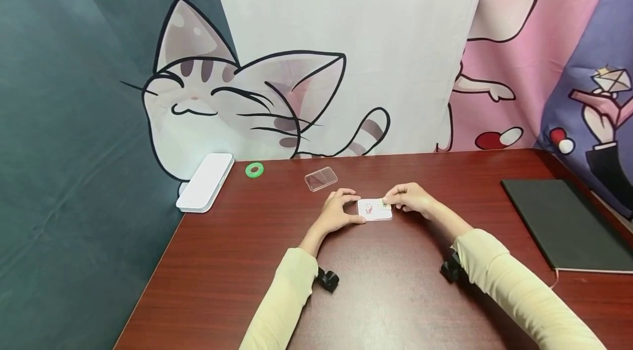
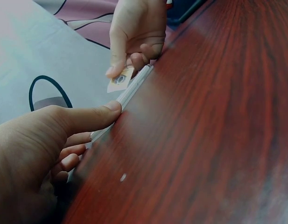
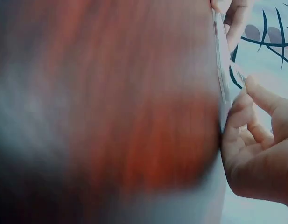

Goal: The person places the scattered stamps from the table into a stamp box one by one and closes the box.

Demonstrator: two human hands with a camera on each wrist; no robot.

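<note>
Across a reddish-brown table, a person's left hand spreads thumb and fingers apart to hold one end of a case, while the right hand works at the other end, thumb and fingertips closed together. The flat white case lies on the tabletop between them, its long axis running left to right — short ends facing the hands. Smallest is a pale sticker pinched in the right hand, tilted over the case's far right corner — whether they touch is unclear.
</note>
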